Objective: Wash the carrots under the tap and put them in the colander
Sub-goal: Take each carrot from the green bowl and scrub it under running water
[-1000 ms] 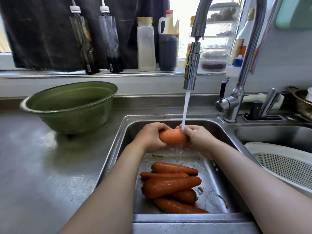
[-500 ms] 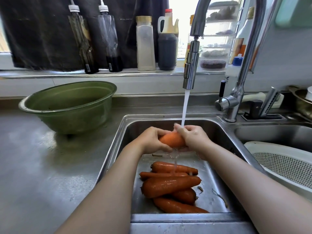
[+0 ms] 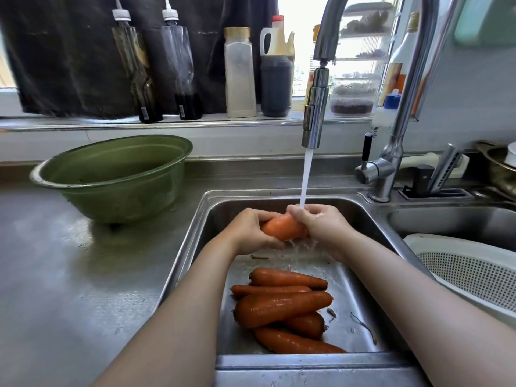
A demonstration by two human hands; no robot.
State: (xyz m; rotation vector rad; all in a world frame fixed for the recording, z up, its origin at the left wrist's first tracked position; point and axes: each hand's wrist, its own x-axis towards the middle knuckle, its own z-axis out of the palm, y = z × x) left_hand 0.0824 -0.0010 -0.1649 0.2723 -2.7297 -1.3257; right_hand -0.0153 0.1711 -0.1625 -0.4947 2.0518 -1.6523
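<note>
Orange carrots [image 3: 282,305], green bowl [image 3: 117,180] — white perforated colander [image 3: 469,272], silver steel sink [image 3: 195,227]

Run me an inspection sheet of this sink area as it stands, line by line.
Surface: steel counter; sink with the tap running.
Job's things: held carrot under the stream; five carrots piled on the sink floor; white colander in the right basin, no carrots seen in its visible part.
Clutter: green bowl on the counter; root scraps in the sink.
Grippers: left hand and right hand both grip the held carrot.
Cables: nothing seen.
Surroundings: bottles on the windowsill; dark curtain behind.
</note>
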